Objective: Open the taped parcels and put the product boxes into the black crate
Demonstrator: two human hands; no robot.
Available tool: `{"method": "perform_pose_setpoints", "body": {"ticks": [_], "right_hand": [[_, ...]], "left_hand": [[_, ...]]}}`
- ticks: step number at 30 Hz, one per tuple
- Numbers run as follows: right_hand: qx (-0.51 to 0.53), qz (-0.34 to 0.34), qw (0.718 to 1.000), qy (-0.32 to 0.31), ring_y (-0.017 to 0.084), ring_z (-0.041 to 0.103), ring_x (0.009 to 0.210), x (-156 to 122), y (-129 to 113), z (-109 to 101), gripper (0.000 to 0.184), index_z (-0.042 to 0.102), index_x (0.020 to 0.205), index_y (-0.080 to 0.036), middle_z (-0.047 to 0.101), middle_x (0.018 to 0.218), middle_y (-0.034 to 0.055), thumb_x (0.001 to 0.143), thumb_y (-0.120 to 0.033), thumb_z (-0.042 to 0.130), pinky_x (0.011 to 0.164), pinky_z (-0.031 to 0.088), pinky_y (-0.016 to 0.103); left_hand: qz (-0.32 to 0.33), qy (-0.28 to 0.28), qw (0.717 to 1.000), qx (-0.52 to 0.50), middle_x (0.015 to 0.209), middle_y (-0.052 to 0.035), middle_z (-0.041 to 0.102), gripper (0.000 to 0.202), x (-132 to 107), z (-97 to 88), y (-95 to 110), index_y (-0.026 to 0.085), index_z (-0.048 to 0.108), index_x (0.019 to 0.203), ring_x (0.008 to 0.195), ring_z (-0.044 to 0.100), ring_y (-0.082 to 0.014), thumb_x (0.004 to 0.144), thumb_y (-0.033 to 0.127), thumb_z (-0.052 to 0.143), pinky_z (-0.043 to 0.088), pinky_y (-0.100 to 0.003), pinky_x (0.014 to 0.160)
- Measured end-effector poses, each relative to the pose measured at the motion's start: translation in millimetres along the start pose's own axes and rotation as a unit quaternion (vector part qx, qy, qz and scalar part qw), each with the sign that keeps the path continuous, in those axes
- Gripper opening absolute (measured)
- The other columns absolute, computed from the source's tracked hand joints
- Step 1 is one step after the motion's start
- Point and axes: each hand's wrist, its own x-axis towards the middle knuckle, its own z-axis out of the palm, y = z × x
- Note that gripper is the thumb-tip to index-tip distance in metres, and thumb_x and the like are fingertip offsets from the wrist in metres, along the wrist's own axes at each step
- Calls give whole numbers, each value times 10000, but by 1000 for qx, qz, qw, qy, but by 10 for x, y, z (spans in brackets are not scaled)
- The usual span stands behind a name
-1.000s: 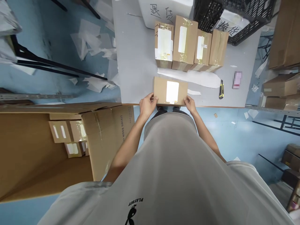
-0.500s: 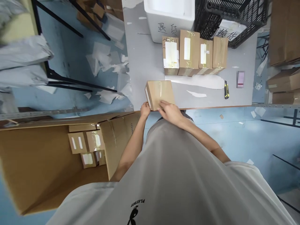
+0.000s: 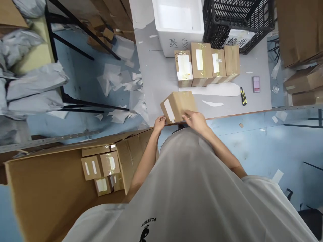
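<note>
A small brown cardboard box (image 3: 185, 102) sits at the table's near edge, its left side turned partly up so that a white label (image 3: 169, 111) shows. My right hand (image 3: 198, 121) grips the near right part of this box with bent fingers. At the box's lower left corner is my left hand (image 3: 159, 124), its fingers closed together. Whether anything is pinched in them is too small to make out. Behind the box, a white paper strip (image 3: 214, 89) lies on the table (image 3: 156, 74).
Several taped boxes (image 3: 202, 64) stand in a row before a white bin (image 3: 174, 37) and a black crate (image 3: 217, 37). A yellow-black utility knife (image 3: 243, 96) and a phone (image 3: 255, 84) lie to the right. A large open carton (image 3: 50, 188) holding small boxes stands at lower left.
The box has turned and tilted, showing more of its labelled left side. My right hand has moved from its top toward the near right edge. My left hand stays by the left corner.
</note>
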Motion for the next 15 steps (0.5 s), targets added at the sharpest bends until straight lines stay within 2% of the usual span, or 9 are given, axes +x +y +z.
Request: {"method": "perform_pose_setpoints", "body": {"ticks": [2,4,6,8,11,13,15], "right_hand": [[18,38,997,61,419,902,1275,-10,367,-154,496,868,1497,-318,925,1403,115,1177,-658,703,1210,688,556],[48,74,991,102,416,897,1299,4,755,-260,504,863,1502,-313,916,1436,98,1145,-646,736,1226,687,587],[94,108,983,118,396,887,1339,38,1109,-304,463,875,1451,-287,916,1434,89,1127,-594,751,1233,693,578],[138,150,971,125,377,885,1347,76,1386,-287,410,898,1349,-247,912,1439,117,1106,-551,767,1259,682,544],[177,199,957,112,400,881,1348,107,1646,-199,404,906,1217,-204,919,1387,177,1062,-561,798,1273,670,569],[190,204,955,98,415,895,1302,126,1766,-170,442,908,1146,-205,928,1336,190,1021,-624,837,1245,686,591],[202,197,956,83,416,907,1258,182,1904,-229,502,910,1098,-221,936,1296,184,960,-703,891,1219,701,593]], "left_hand": [[1,-5,1000,-13,943,-48,802,406,12,71,20,169,776,1290,1076,813,-266,957,401,777,672,-418,1067],[15,-27,999,-24,1063,-82,839,395,28,175,54,177,775,1311,1118,822,-269,965,366,803,694,-418,1050],[30,-46,998,-26,1213,-122,857,397,54,299,94,181,776,1327,1208,827,-293,963,334,824,713,-438,1053],[40,-58,997,-17,1334,-156,850,400,88,417,127,180,780,1334,1274,828,-313,956,299,836,721,-457,1076],[45,-67,997,7,1398,-171,845,420,134,520,148,176,790,1343,1235,852,-306,934,254,846,723,-464,1101],[39,-67,997,24,1367,-164,857,431,167,525,161,178,796,1334,1176,868,-299,911,234,859,733,-461,1079],[30,-59,997,38,1311,-168,870,436,219,493,210,168,796,1324,1149,877,-309,895,215,866,743,-465,1053]]}}
